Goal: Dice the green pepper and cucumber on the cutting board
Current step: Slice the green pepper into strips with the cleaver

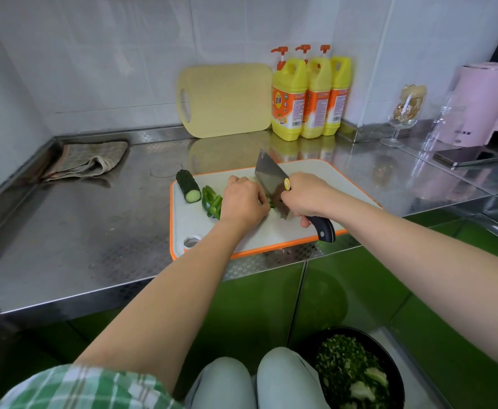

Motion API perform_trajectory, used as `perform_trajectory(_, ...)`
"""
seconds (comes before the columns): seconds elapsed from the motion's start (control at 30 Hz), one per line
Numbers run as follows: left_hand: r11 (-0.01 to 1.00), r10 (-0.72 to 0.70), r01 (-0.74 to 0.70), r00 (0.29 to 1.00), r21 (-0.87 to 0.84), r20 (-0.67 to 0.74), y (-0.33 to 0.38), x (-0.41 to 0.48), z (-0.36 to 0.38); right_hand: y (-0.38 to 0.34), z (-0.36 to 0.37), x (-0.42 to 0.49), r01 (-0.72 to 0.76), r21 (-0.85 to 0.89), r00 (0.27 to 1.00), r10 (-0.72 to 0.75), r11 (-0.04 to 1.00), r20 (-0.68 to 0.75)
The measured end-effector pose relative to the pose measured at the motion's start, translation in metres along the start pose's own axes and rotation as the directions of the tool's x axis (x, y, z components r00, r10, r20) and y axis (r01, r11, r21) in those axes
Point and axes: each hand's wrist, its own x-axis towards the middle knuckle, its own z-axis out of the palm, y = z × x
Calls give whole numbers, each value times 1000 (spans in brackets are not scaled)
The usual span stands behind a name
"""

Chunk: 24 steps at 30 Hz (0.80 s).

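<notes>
We are working on the green pepper (212, 203), which is lying in curved strips near the middle of the cutting board (315, 172); one strip is being pinned under our left hand (241, 199), with only a sliver of green showing between the knuckles and the blade. We are curling the fingers of that hand down over the strip, probably so the tips are tucked away from the edge while the knuckles are guiding the cut. Our right hand (306, 196) is wrapping tightly round the dark handle of the cleaver (271, 175), gripping high near the blade for control, and the blade is standing edge-down on the board, just beside the left knuckles. The cucumber (188, 185), one end already cut flat, is waiting at the far left corner of the board, apart from the pepper, presumably parked there until the pepper is done. The board is sitting near the front edge of the steel bench (94, 231), within easy reach. Further out, a folded cloth (88, 160) is lying at the back left, a yellow board (227, 98) is leaning on the wall beside three detergent bottles (309, 95), and a pink kettle (486, 101) is standing at the far right. Below the bench, by our knees, a dark bowl (389, 349) is holding chopped greens.
</notes>
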Motion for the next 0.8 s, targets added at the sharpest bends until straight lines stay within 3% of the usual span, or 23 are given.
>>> perform_trajectory(0.5,1000,-2,2,1000,18,29,-5,1,-4,11,8,16,-12,91,997,19,996,-80)
perform_trajectory(0.8,998,-51,51,999,37,19,-1,0,-3,6,5,0,26,90,1000,-26,996,0)
